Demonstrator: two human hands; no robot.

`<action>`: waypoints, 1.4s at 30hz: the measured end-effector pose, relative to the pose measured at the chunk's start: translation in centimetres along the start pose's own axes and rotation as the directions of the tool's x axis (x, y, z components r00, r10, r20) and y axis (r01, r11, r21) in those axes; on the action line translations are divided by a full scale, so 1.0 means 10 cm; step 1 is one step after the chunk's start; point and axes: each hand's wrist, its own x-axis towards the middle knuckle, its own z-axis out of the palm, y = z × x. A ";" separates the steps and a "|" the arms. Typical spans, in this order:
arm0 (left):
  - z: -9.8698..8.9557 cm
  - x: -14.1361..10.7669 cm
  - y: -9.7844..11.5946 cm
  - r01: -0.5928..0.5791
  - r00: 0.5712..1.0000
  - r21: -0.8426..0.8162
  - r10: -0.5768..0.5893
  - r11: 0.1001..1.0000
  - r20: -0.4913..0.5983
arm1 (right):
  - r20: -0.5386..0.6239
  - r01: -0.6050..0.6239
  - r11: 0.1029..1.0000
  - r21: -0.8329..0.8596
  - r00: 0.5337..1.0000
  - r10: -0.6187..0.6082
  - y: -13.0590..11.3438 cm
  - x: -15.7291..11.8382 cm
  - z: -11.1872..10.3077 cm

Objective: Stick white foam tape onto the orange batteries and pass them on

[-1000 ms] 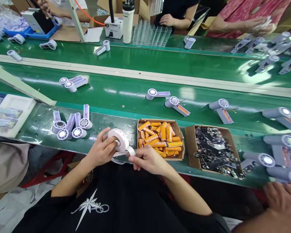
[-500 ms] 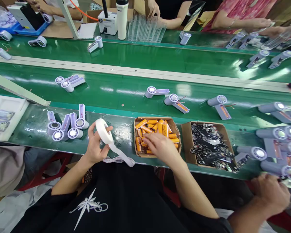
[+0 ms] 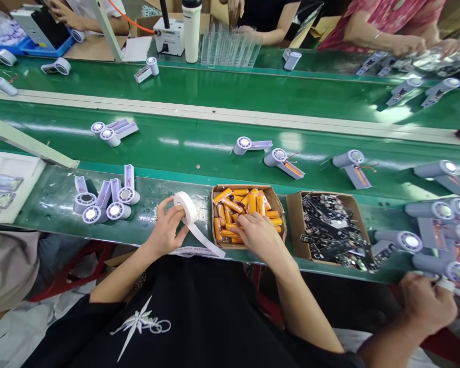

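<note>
My left hand [image 3: 167,230] is closed on a roll of white tape [image 3: 187,207], with fingers through and around its ring. A loose strip of the tape hangs from the roll and trails along the table edge to the right. My right hand [image 3: 262,237] reaches into a cardboard box [image 3: 282,225] of orange cylindrical batteries [image 3: 232,204]. Its thumb and fingers are bent down onto a battery in the pile, and the fingertips are partly hidden. To the left of the tape, several light purple handheld fan bodies [image 3: 117,209] stand grouped on the table.
Right of the batteries sits a box [image 3: 299,240] of black circuit boards [image 3: 325,225]. More fan bodies [image 3: 279,157] lie on the green conveyor belt [image 3: 191,153]. A co-worker's hand [image 3: 427,301] works at the lower right. A white foam tray [image 3: 26,179] is at the left; other people sit across.
My left hand has moved right with the tape roll, closer to the battery box. My right hand has shifted slightly right among the batteries. Fan bodies on the near belt have slid right.
</note>
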 end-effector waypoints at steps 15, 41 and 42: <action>0.10 -0.06 0.03 0.042 0.999 0.006 -0.042 0.999 0.030 | -0.365 -0.178 0.969 0.170 0.902 0.229 0.17 -0.08 0.05; 0.15 -0.01 0.13 0.010 0.998 -0.037 -0.007 0.999 0.068 | -0.187 -0.280 0.687 0.671 0.832 0.522 0.17 0.00 0.13; 0.16 -0.01 0.14 -0.001 0.997 -0.030 0.004 1.000 0.081 | -0.130 -0.233 0.559 0.795 0.836 0.533 0.18 -0.02 0.11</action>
